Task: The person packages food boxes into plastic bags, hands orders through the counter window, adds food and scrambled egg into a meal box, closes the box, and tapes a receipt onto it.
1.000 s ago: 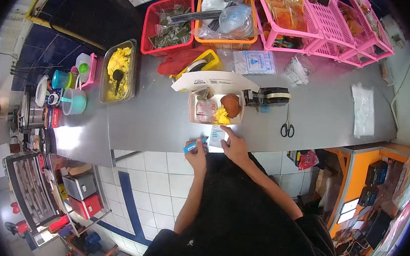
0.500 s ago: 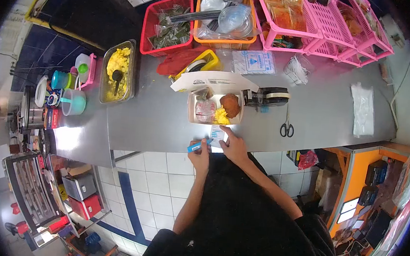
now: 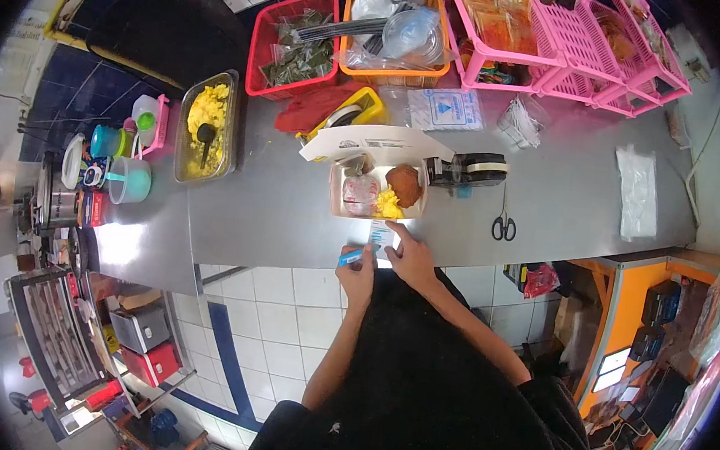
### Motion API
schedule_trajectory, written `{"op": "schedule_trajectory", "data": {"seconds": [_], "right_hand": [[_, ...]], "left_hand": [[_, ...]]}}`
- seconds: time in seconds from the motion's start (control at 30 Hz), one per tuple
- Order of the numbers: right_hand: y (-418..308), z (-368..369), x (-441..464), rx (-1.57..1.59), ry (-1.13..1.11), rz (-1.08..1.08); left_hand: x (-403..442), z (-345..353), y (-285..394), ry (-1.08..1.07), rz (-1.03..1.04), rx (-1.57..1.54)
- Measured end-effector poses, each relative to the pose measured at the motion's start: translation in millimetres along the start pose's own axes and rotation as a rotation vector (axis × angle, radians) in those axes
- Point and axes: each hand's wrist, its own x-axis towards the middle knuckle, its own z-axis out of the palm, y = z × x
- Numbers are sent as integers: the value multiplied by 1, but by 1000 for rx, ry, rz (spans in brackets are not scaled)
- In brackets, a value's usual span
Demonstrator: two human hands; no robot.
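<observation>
My left hand (image 3: 356, 276) is closed around a blue highlighter (image 3: 351, 257), its tip end over a small printed paper slip (image 3: 381, 233) at the table's front edge. Blue marks show across the slip's lines. My right hand (image 3: 412, 261) rests at the slip's right side, index finger stretched out and fingers apart, holding the paper down. Just beyond the slip stands an open food box (image 3: 375, 217), lid raised at the back. Inside it are a wrapped white portion (image 3: 360, 195), a brown fried piece (image 3: 404, 186), yellow food (image 3: 389, 204) and a small packet.
Right of the box are a black tape dispenser (image 3: 468, 169) and scissors (image 3: 503, 229). A tub of yellow food (image 3: 188, 127) with a black spoon stands left. Red (image 3: 257, 81), orange (image 3: 397, 79) and pink baskets (image 3: 550, 71) line the back. Plastic bags (image 3: 637, 196) lie right.
My left hand has shifted slightly to the right with the highlighter, which is now more covered by the fingers. My right hand and the slip stay in place.
</observation>
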Motion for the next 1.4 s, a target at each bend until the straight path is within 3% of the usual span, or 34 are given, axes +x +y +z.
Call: {"op": "schedule_trajectory", "data": {"seconds": [0.83, 1.03, 1.13, 1.2, 1.23, 1.27, 1.3, 1.37, 1.4], "right_hand": [[-2, -3, -1, -30, 21, -21], [1, -13, -10, 70, -26, -71], [0, -24, -11, 123, 98, -172], [-12, -46, -6, 170, 388, -175], [-39, -70, -1, 118, 490, -163], [-55, -88, 16, 32, 653, -376], [-70, -104, 36, -50, 816, -592], [-115, -133, 65, -204, 878, -640], [-120, -138, 72, -286, 916, -661]], "left_hand": [[7, -19, 3, 139, -20, 3], [26, -39, 7, 324, -277, -365], [52, -58, 7, 389, -294, -414], [77, -72, 13, 397, -308, -434], [93, -79, 19, 323, -346, -229], [108, -87, 24, 248, -381, -20], [129, -96, 24, 255, -370, -33], [171, -111, 19, 102, -356, 452], [182, -113, 32, 104, -339, 438]]}}
